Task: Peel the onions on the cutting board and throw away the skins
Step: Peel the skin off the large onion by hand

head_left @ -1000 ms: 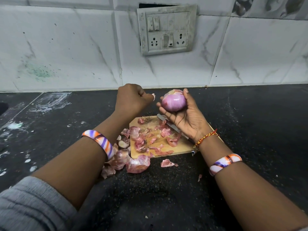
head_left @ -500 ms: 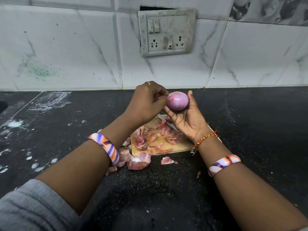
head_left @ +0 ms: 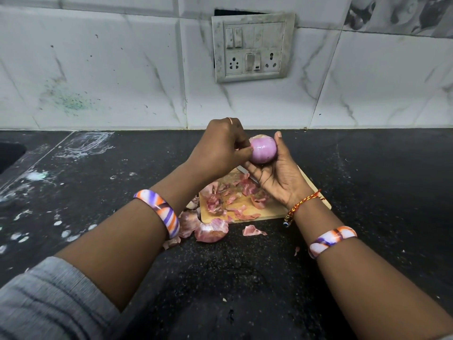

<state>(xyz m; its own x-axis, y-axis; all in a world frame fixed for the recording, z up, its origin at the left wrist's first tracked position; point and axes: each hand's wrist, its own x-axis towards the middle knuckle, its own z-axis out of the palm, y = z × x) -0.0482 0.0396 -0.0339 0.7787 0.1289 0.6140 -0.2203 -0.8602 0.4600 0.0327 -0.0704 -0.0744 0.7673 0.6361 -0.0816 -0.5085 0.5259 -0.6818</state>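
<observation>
A smooth purple onion [head_left: 263, 150], mostly peeled, is cupped in my right hand [head_left: 275, 176], above the far end of the wooden cutting board [head_left: 306, 185]. My left hand [head_left: 220, 149] is curled against the onion's left side, its fingertips pinching at the surface. Pink onion skins [head_left: 215, 203] lie scattered over the board. Larger skins [head_left: 210, 230] have spilled onto the black counter at the board's near left corner. Part of a knife blade [head_left: 242, 170] shows on the board under my hands.
The black counter [head_left: 367, 180] runs back to a white tiled wall with a switch and socket panel [head_left: 253, 47]. White smears and specks mark the counter at left. A dark sink edge [head_left: 9, 153] shows at far left.
My left hand moved right from a closed fist apart from the onion to the onion's left side. My right hand turned the onion; its skin patch on top is gone from view.
</observation>
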